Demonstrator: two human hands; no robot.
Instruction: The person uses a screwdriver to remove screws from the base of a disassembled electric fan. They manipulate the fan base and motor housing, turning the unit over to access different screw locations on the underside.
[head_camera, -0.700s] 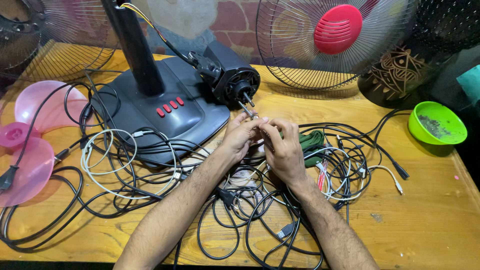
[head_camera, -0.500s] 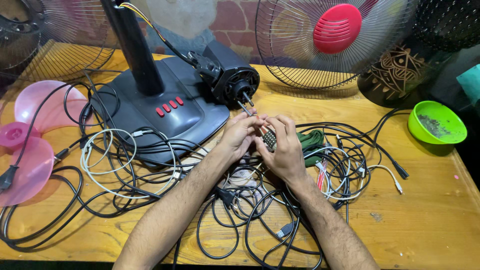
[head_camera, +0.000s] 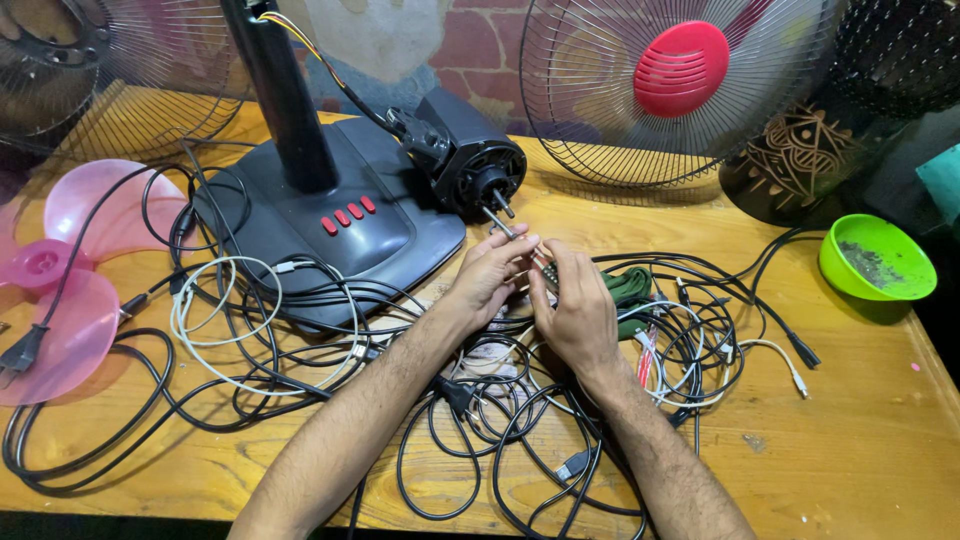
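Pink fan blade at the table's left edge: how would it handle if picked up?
The pink blade looks like thin translucent plastic, so probably light and a bit flexy. Its broad curved lobes likely rock rather than sit flat. A black cable crosses it, so lifting may drag that.

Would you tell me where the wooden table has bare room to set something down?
Bare wooden table lies right of the tangled black cables, below the green plastic bowl. Around both hands it is crowded with cables.
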